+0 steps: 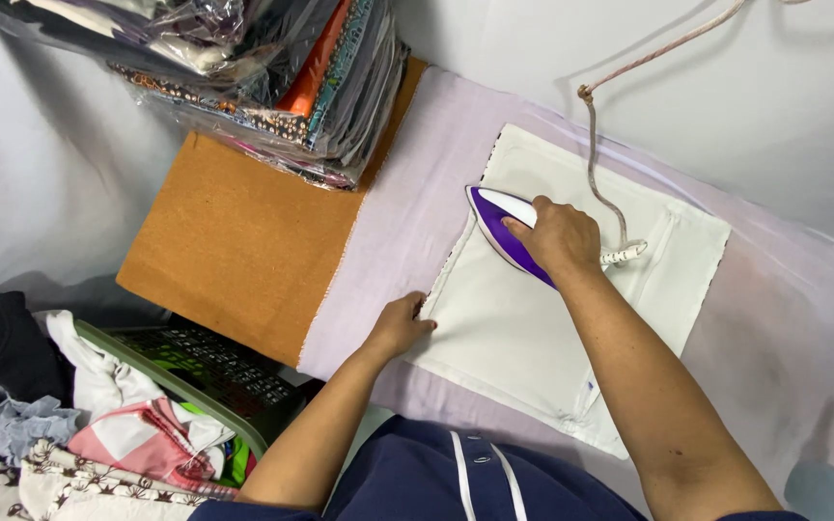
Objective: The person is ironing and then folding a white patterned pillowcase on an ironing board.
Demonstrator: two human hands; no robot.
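A white folded cloth (542, 318) lies flat on a pale lilac ironing cover (417, 212). My right hand (554, 237) grips the handle of a purple and white iron (494, 220), whose tip points up-left on the cloth. The iron's pink-and-white braided cord (593, 145) runs up and away to the top right. My left hand (400, 326) presses down on the cloth's left edge, fingers curled on the fabric.
A stack of folded clothes in clear plastic (243, 68) sits at the top left on a brown board (243, 241). A green laundry basket (185, 386) with crumpled clothes (69, 425) stands at the lower left. Grey wall fabric surrounds the surface.
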